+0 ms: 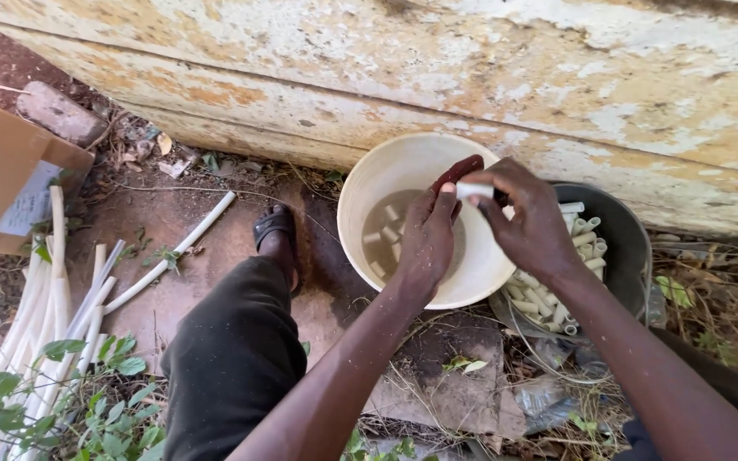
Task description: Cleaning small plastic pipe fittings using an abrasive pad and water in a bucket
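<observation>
My left hand and my right hand meet above a cream bucket. Between them is a short white tube piece, pinched by my right fingertips. My left hand grips a dark reddish tool that touches the tube piece. Several short white tube pieces lie in murky water inside the cream bucket. To its right, a dark metal pot holds a heap of several similar short tube pieces.
A weathered, peeling wall runs behind the bucket. Long white tubes lie on the ground at left beside a cardboard box. My leg and sandalled foot rest on the dirt. Green plants grow at bottom left.
</observation>
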